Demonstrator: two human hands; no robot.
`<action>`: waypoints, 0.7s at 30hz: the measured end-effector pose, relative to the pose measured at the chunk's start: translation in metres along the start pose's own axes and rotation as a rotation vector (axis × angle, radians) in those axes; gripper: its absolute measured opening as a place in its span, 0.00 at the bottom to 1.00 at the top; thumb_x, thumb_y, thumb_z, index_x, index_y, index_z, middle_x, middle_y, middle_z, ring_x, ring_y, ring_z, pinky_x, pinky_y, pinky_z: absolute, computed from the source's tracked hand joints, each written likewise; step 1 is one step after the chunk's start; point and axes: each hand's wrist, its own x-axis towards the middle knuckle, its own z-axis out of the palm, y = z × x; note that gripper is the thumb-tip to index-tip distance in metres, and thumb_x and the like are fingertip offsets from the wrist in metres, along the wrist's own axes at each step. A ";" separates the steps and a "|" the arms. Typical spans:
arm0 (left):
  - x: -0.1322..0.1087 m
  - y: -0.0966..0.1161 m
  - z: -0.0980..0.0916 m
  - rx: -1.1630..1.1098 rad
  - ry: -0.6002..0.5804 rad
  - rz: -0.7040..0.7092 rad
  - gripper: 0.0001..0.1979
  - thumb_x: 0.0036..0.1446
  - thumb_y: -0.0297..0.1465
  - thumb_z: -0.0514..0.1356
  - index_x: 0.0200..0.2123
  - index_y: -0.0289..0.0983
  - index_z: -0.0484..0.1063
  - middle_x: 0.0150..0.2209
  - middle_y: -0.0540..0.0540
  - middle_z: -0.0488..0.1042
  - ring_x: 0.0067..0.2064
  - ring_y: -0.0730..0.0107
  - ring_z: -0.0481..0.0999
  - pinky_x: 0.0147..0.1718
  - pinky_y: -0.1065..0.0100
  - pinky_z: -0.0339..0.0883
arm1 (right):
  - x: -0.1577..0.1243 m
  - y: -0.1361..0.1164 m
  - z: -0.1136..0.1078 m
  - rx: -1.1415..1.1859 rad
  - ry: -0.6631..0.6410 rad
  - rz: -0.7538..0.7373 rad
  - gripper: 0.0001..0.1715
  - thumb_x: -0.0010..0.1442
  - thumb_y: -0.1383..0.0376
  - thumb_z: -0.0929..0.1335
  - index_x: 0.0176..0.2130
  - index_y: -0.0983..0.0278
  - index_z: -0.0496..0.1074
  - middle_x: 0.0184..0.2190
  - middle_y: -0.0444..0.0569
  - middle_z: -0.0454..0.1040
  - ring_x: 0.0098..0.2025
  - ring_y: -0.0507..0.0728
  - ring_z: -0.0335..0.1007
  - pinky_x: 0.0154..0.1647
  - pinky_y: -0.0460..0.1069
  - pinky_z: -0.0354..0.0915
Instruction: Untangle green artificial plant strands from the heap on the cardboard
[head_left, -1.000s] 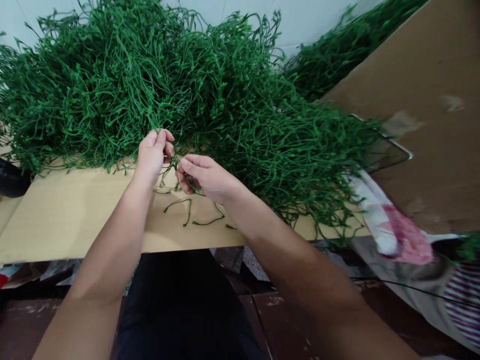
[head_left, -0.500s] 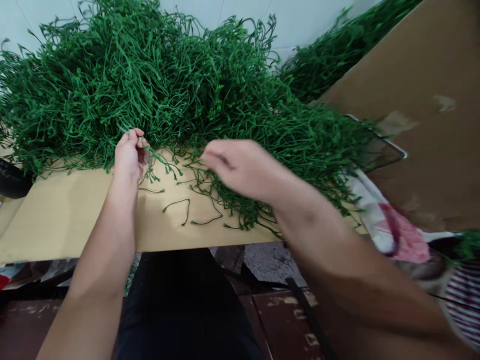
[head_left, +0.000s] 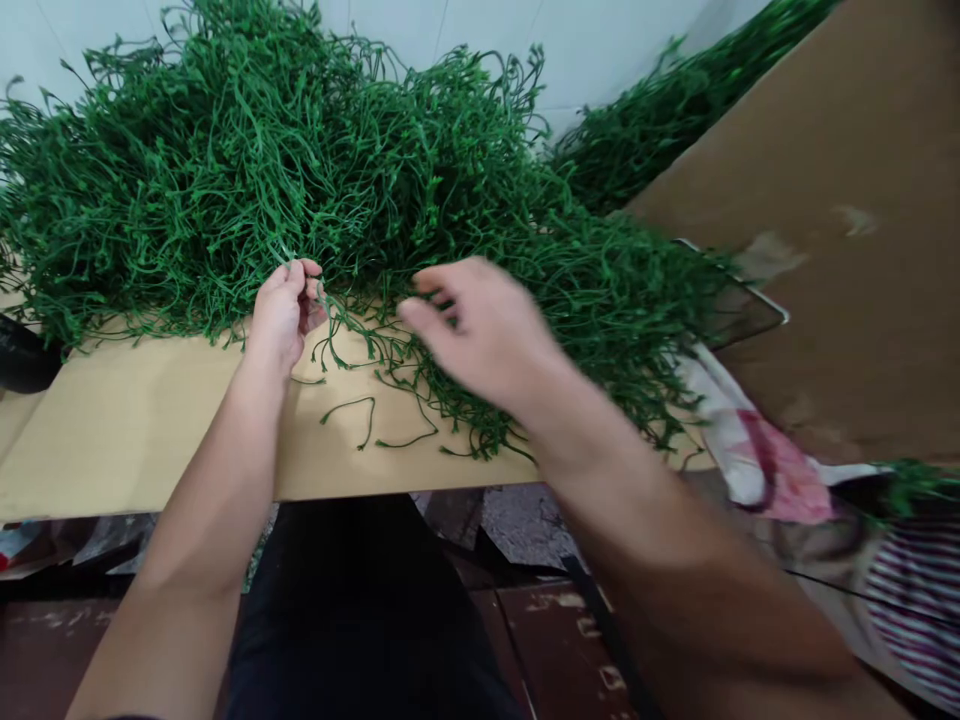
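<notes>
My left hand (head_left: pixel 289 310) is closed in a pinch around a few thin green artificial stems (head_left: pixel 346 325); their small budded tips hang out to the right of the fingers. My right hand (head_left: pixel 480 325), blurred by motion, hovers over the right part of the stems, with thumb and fingers parted and nothing visible between them. Behind both hands rises a large tangled heap of green artificial stems (head_left: pixel 300 160). Several loose stems (head_left: pixel 367 420) lie on the tan cardboard (head_left: pixel 172 420) below the hands.
A brown cardboard panel (head_left: pixel 847 200) leans at the right, with a bent metal wire (head_left: pixel 772 310) in front of it. A pink and white cloth (head_left: pixel 784 465) hangs by the board's right end. At the far left lies a black object (head_left: pixel 26 355).
My left hand has shifted right with the stems still in its pinch. My right hand's thumb and fingers have spread apart. The view has turned slightly to the right.
</notes>
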 end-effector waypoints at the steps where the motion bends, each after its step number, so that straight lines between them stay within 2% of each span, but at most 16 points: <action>1: -0.001 0.000 0.001 -0.003 -0.008 -0.003 0.10 0.61 0.32 0.50 0.28 0.37 0.62 0.16 0.58 0.58 0.15 0.86 0.60 0.16 0.83 0.57 | 0.000 -0.010 0.015 0.058 -0.052 -0.052 0.21 0.58 0.56 0.63 0.44 0.69 0.69 0.40 0.58 0.71 0.41 0.59 0.66 0.42 0.54 0.60; 3: -0.002 -0.001 0.001 -0.002 -0.015 -0.005 0.10 0.61 0.32 0.49 0.27 0.37 0.61 0.16 0.58 0.58 0.15 0.86 0.59 0.16 0.83 0.56 | 0.003 -0.024 0.038 0.099 -0.120 -0.084 0.17 0.58 0.57 0.62 0.40 0.67 0.69 0.34 0.54 0.71 0.35 0.56 0.64 0.36 0.50 0.58; 6: 0.000 -0.004 -0.001 0.006 0.007 -0.005 0.11 0.62 0.31 0.48 0.27 0.37 0.61 0.16 0.58 0.57 0.15 0.86 0.59 0.15 0.83 0.54 | 0.006 -0.031 0.054 0.098 -0.173 -0.057 0.12 0.60 0.61 0.60 0.34 0.65 0.68 0.25 0.48 0.67 0.26 0.51 0.57 0.28 0.48 0.50; 8: 0.004 -0.006 -0.003 0.005 0.014 0.005 0.11 0.62 0.30 0.48 0.27 0.36 0.61 0.15 0.58 0.57 0.15 0.86 0.59 0.15 0.82 0.53 | 0.007 -0.029 0.055 0.114 -0.184 -0.066 0.12 0.60 0.63 0.58 0.30 0.64 0.66 0.22 0.45 0.64 0.24 0.50 0.54 0.27 0.47 0.47; 13: 0.009 -0.008 -0.004 0.066 -0.026 0.038 0.11 0.62 0.30 0.48 0.26 0.37 0.59 0.14 0.58 0.54 0.15 0.84 0.58 0.15 0.81 0.50 | 0.005 -0.027 0.053 0.150 -0.191 -0.155 0.13 0.60 0.67 0.57 0.25 0.64 0.62 0.23 0.45 0.62 0.26 0.50 0.54 0.29 0.47 0.48; 19: 0.003 -0.015 0.010 0.087 -0.037 0.040 0.14 0.62 0.25 0.44 0.23 0.36 0.55 0.13 0.59 0.49 0.13 0.86 0.51 0.16 0.81 0.49 | -0.003 -0.030 0.055 0.078 -0.115 -0.274 0.13 0.57 0.68 0.57 0.24 0.64 0.62 0.22 0.47 0.61 0.28 0.53 0.53 0.32 0.49 0.51; 21: 0.007 -0.017 0.010 0.115 -0.001 0.039 0.14 0.62 0.25 0.44 0.23 0.37 0.55 0.13 0.59 0.50 0.13 0.86 0.51 0.15 0.80 0.48 | -0.013 -0.032 0.053 0.100 -0.095 -0.302 0.13 0.56 0.69 0.57 0.24 0.64 0.63 0.22 0.48 0.62 0.28 0.53 0.54 0.32 0.49 0.52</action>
